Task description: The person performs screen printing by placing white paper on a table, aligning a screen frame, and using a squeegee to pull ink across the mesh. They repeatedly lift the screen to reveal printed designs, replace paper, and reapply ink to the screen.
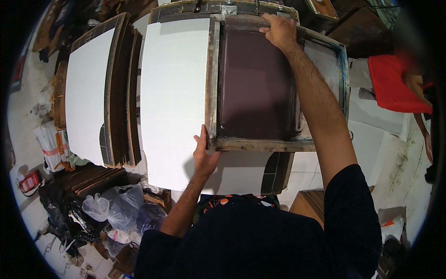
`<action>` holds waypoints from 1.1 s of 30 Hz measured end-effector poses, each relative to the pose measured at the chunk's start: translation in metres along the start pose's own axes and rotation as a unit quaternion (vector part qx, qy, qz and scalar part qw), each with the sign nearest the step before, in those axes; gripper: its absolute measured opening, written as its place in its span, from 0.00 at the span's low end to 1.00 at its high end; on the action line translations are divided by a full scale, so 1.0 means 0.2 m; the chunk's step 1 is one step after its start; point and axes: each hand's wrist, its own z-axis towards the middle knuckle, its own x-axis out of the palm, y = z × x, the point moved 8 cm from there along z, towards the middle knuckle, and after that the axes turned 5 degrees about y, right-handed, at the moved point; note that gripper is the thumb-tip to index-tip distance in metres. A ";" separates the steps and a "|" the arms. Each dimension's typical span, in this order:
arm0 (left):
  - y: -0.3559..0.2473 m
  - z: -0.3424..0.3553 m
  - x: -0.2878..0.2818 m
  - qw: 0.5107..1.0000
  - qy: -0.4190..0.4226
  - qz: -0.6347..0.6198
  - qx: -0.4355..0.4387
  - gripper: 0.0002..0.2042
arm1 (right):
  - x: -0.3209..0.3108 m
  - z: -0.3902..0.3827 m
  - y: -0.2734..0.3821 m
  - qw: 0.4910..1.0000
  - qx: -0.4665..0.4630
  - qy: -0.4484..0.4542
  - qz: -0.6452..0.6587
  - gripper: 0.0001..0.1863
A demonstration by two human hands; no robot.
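Observation:
A wooden-edged screen printing frame (251,145) with dark purple-brown mesh (255,83) lies over a board covered with white cloth (174,93). At its near left corner, my left hand (206,156) grips the frame, with the fingers along the left bar and the thumb by the near bar. My right arm reaches across the frame's right side. The right hand (281,33) is closed over the far bar, close to a metal hinge clamp (229,9); its undersides are hidden. Dark ink (297,111) streaks the mesh's right edge beneath my forearm.
On the left stands another white-covered board (88,93) beside upright wooden boards (123,93). Plastic bags (123,204) and stacked boards (97,181) lie at the lower left. A cardboard box (309,204) is near my right side. A person in red (395,83) is at the far right.

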 end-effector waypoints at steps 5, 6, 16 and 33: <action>0.01 -0.01 0.00 1.000 0.002 -0.015 0.002 0.49 | -0.07 -0.40 0.18 0.999 0.025 0.009 0.028 0.14; 0.01 -0.01 0.00 1.000 0.002 -0.019 0.007 0.49 | -0.11 -0.54 0.25 0.998 0.040 0.016 0.039 0.13; -0.19 0.02 -0.08 0.997 -0.015 -0.068 0.019 0.54 | -0.61 -1.62 0.84 0.997 0.054 0.031 0.041 0.25; 0.50 0.25 -1.78 0.941 -0.172 0.284 -0.071 0.24 | -2.16 -0.30 0.77 0.984 0.085 -0.158 -0.015 0.38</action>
